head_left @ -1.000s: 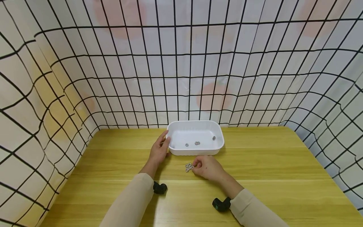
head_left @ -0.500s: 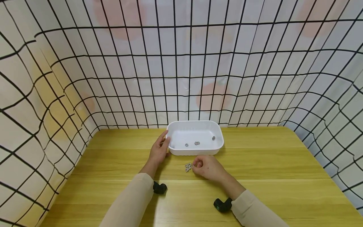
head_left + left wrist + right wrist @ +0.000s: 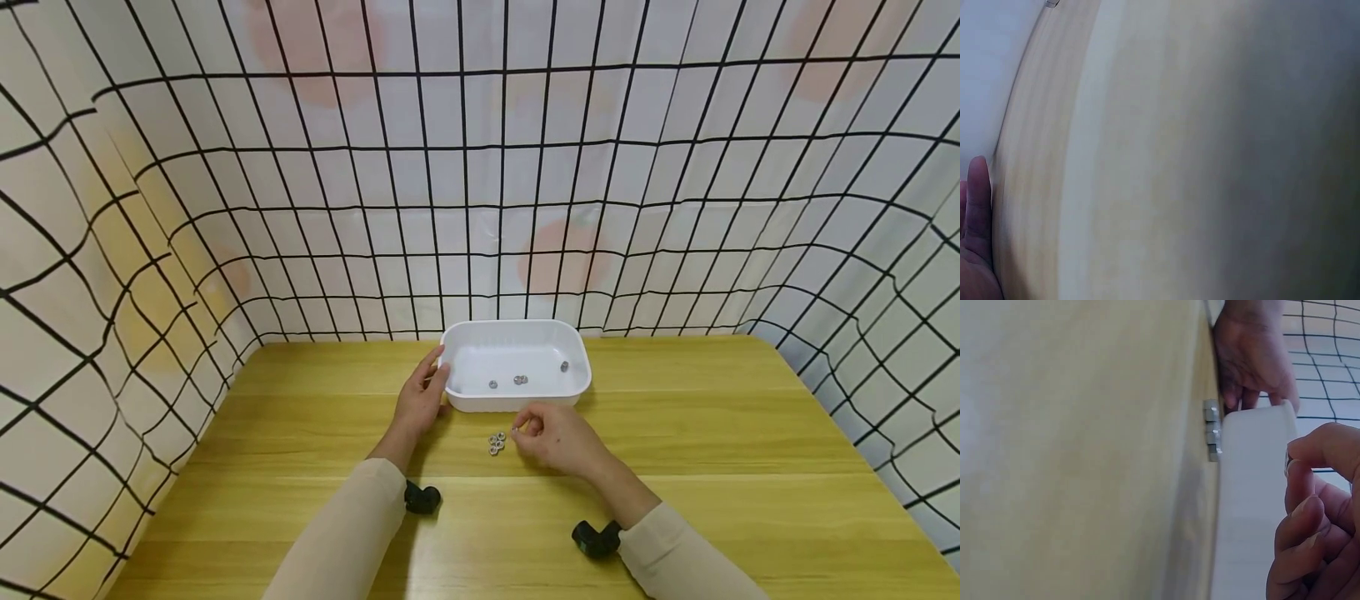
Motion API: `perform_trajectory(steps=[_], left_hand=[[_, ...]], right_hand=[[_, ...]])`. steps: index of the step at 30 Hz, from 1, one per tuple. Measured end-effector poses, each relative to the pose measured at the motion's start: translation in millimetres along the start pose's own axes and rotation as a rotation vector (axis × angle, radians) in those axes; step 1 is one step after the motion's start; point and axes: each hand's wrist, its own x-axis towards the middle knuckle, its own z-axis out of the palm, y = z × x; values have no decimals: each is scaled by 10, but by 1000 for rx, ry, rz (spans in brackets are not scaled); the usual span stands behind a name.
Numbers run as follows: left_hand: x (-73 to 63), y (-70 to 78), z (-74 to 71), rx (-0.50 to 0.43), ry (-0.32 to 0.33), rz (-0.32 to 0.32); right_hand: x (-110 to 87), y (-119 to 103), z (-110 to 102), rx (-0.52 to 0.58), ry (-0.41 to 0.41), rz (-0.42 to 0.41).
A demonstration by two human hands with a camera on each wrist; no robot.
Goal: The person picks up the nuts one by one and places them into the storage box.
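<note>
My left hand (image 3: 420, 406) rests against the left end of a white rectangular tray (image 3: 517, 403), its fingers fairly straight along the wall. The left wrist view shows one straight finger (image 3: 979, 200) beside the white wall. Between thumb and index finger of my right hand (image 3: 558, 437) is a small metal nut (image 3: 1288, 460), pinched just above the table near the tray's front wall. To the left of that hand, several loose hex nuts (image 3: 497, 443) lie in a small cluster on the wood. Inside the tray are more nuts (image 3: 521, 380), spread over the floor.
The yellow wood-grain table (image 3: 697, 433) runs back to a white curtain (image 3: 525, 183) with a black grid pattern, which also encloses both sides. The tray stands near the table's back edge. Black wrist devices (image 3: 596, 540) sit by both sleeves.
My right hand has lifted slightly and drawn away from the nut cluster, with one nut pinched in its fingers. The left hand and the tray have stayed in place.
</note>
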Motion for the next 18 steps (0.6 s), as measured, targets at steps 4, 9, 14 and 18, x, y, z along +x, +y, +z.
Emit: perform_trajectory(steps=[4, 9, 14, 18], left_hand=[[-3, 2, -3, 8, 0, 2], [-2, 1, -2, 11, 3, 8], [-3, 5, 5, 12, 5, 6], [-13, 5, 4, 15, 5, 9]], right_hand=[[-9, -58, -64, 5, 8, 10], [21, -118, -141, -19, 42, -13], [69, -155, -225, -40, 64, -49], [142, -170, -293, -64, 93, -74]])
